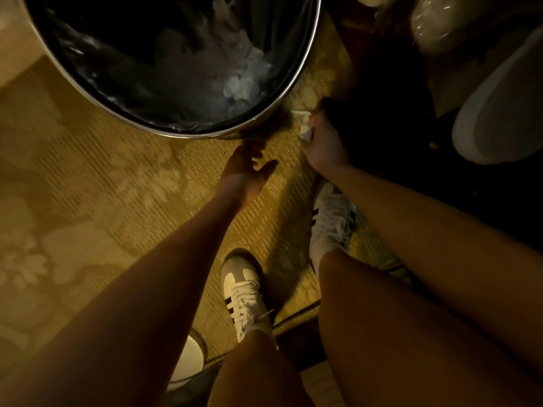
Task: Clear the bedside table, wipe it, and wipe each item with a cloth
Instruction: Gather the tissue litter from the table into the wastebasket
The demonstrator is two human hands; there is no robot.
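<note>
A round metal waste bin (296, 80) with a dark liner stands on the carpet at the top of the head view, with crumpled white paper (241, 86) inside. My right hand (323, 142) is just right of the bin near the floor, its fingers curled round a small crumpled white scrap (305, 132). My left hand (249, 168) hangs below the bin's rim, fingers loosely spread and holding nothing, fingertips close to the rim. The bedside table is not in view.
Patterned yellow carpet (88, 186) covers the floor. My two white sneakers (244, 292) stand below the hands. A white rounded object (499, 113) and a clear plastic bag (435, 22) sit at the right, over a dark shadowed area. A pale object (189, 359) lies at the bottom.
</note>
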